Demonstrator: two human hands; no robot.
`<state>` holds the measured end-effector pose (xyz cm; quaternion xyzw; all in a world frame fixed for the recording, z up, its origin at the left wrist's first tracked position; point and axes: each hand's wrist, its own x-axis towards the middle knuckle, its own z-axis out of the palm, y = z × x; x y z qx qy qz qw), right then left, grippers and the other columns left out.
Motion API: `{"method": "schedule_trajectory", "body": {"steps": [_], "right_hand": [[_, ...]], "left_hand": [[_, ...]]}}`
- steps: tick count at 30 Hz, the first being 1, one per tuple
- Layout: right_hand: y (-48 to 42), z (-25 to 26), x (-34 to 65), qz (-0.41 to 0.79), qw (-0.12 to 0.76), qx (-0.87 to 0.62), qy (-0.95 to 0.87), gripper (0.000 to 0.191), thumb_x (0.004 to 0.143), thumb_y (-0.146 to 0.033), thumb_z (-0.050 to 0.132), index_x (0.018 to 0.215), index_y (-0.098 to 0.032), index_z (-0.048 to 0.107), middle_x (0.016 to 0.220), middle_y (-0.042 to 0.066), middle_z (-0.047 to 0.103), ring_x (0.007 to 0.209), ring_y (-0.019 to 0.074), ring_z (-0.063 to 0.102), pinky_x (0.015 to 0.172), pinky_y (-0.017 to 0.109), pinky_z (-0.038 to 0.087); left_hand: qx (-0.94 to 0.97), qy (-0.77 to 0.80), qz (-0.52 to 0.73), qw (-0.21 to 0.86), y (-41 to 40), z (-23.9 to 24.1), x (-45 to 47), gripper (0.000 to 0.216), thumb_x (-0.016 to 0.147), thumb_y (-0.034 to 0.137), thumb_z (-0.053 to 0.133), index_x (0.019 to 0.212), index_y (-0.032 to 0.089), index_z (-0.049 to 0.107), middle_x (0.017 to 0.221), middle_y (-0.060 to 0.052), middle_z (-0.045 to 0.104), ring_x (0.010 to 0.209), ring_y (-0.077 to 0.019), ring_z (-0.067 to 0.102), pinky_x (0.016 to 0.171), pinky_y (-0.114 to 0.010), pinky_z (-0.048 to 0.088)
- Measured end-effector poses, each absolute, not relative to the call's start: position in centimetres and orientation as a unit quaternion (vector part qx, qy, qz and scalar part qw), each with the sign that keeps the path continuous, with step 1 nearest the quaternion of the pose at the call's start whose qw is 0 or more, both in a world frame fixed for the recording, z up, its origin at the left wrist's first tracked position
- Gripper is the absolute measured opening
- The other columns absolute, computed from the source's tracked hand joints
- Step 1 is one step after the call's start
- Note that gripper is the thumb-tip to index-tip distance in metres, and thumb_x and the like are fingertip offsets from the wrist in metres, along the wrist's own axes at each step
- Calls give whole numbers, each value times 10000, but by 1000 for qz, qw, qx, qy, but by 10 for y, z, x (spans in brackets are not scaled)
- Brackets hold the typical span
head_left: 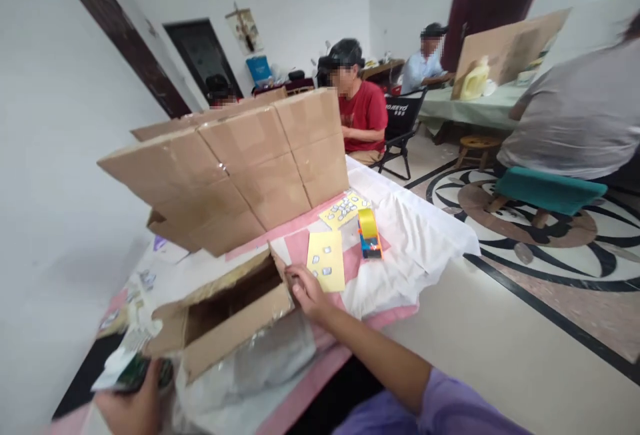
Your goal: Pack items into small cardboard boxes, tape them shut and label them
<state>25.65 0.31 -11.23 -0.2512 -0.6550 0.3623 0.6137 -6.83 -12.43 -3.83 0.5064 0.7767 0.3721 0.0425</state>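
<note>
An open cardboard box (240, 328) stands tilted on the cloth-covered table in front of me, its inside dark and its flaps spread. My right hand (306, 291) is closed at the box's right end, fingers curled over the edge there. At the lower left, my left hand (133, 405) is wrapped round a dark green and white packet (131, 371), blurred and partly hidden by the fingers. Just right of my right hand lies a yellow sheet (327, 258) with small silvery pieces on it. Beyond it is a tape dispenser (370, 235) with a yellow roll.
A large cardboard partition (240, 168) stands across the table. A second yellow sheet (344, 208) carries several silvery pieces. Crumpled whitish plastic (140, 318) lies left of the box. Behind the partition sits a person in red (367, 111); other people sit farther off near a green-covered table (460, 111).
</note>
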Motion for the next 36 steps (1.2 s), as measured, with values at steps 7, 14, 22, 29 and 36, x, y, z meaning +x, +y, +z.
{"method": "schedule_trajectory", "body": {"steps": [7, 14, 22, 29, 36], "right_hand": [[13, -40, 283, 347, 600, -145, -706, 394, 1063, -461, 389, 1073, -214, 696, 1101, 115, 754, 1086, 259, 663, 996, 452, 500], [15, 45, 269, 202, 261, -141, -933, 295, 983, -200, 470, 737, -192, 631, 749, 47, 649, 809, 207, 587, 801, 358, 462], [0, 14, 276, 95, 266, -265, -922, 178, 970, -302, 617, 831, -197, 653, 833, 104, 686, 1104, 323, 550, 967, 491, 427], [4, -24, 279, 179, 307, -207, -911, 119, 973, -319, 631, 913, -217, 626, 874, 56, 662, 1210, 286, 523, 895, 378, 493], [-1, -39, 276, 206, 352, -202, -891, 96, 982, -278, 592, 1020, -210, 650, 945, 71, 661, 1236, 295, 502, 994, 435, 490]], "left_hand": [[421, 758, 494, -57, -155, 12, -97, 600, 747, 450, 716, 1247, 310, 416, 1414, -61, 575, 1389, -426, 515, 1067, -603, 522], [765, 630, 121, 63, -132, 91, -28, 489, 823, 532, 687, 1228, 269, 614, 1142, -35, 731, 993, -281, 699, 837, -393, 571], [773, 617, 54, 139, -70, 61, 2, 676, 794, 576, 723, 1376, 250, 615, 1201, -76, 751, 1070, -329, 705, 893, -395, 561], [773, 625, 80, 80, -44, 67, -6, 679, 829, 642, 659, 1384, 255, 594, 1592, -99, 482, 1365, -357, 550, 1086, -418, 474], [793, 608, -8, -29, -28, 53, 7, 544, 873, 495, 665, 1338, 218, 598, 1394, -128, 586, 1097, -333, 668, 927, -426, 529]]}}
